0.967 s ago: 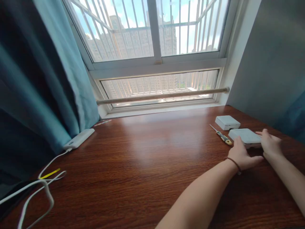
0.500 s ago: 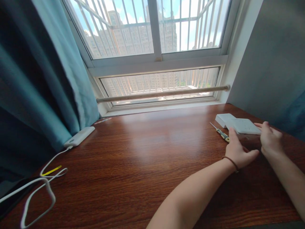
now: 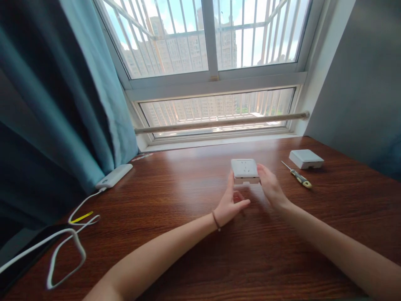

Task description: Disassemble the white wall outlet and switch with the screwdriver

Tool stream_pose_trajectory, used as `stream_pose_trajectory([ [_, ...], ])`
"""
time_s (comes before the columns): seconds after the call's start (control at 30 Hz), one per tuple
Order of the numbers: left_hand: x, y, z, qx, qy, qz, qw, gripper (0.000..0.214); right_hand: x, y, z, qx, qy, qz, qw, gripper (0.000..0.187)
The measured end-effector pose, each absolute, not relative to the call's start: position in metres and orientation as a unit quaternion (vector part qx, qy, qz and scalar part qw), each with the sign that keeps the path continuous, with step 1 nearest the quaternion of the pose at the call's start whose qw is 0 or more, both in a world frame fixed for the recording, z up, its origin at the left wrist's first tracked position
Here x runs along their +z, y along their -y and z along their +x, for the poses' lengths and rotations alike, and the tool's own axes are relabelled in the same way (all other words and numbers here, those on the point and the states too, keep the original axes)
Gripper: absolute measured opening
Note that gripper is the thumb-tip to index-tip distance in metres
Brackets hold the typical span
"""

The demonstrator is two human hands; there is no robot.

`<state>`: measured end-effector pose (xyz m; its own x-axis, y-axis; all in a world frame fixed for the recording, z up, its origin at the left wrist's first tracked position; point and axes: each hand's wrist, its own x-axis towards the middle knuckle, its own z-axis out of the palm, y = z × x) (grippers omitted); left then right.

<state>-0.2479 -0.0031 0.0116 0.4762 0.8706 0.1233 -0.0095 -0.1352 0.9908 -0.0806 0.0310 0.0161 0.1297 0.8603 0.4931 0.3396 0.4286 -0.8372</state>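
A white wall socket point(image 3: 245, 167) on a shallow mounting box is between my two hands, near the middle of the desk, its face with plug slots turned up. My left hand point(image 3: 231, 205) presses fingers against its left side, thumb held apart. On the opposite side, my right hand point(image 3: 272, 187) grips the right edge; some of its fingers are hidden behind the socket. I cannot tell whether its underside touches the desk. To the right lie a screwdriver point(image 3: 299, 177) with a yellow and dark handle and a second white box-shaped unit point(image 3: 306, 158).
The brown wooden desk point(image 3: 175, 200) runs up to the barred window. At the left, a white power bank point(image 3: 114, 175) lies by the blue curtain point(image 3: 94, 83), with a white cable point(image 3: 82, 246) and a yellow strip point(image 3: 82, 217) nearer me.
Both hands have carried the wall socket left from beside the other white unit to the middle of the desk. The screwdriver and second unit stay at the right.
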Motion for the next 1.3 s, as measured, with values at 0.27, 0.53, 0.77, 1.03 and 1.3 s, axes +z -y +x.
stream_pose_trajectory([
  [0.27,0.005,0.016,-0.319,0.389,-0.343,0.6,0.609,0.102,0.006,-0.018,-0.152,0.389,0.593,-0.418,0.568,0.032],
  [0.53,0.012,0.034,-0.319,0.383,-0.33,0.562,0.654,0.095,-0.005,0.002,-0.147,0.407,0.592,-0.415,0.558,0.039],
  [0.77,0.013,0.037,-0.318,0.408,-0.297,0.529,0.682,0.08,-0.004,0.006,-0.149,0.421,0.582,-0.417,0.557,0.039],
  [1.03,0.014,0.039,-0.318,0.419,-0.28,0.52,0.689,0.07,-0.013,0.004,-0.15,0.435,0.585,-0.395,0.559,0.042],
  [1.3,0.013,0.039,-0.316,0.43,-0.287,0.497,0.697,0.074,-0.015,0.004,-0.151,0.439,0.593,-0.381,0.557,0.045],
])
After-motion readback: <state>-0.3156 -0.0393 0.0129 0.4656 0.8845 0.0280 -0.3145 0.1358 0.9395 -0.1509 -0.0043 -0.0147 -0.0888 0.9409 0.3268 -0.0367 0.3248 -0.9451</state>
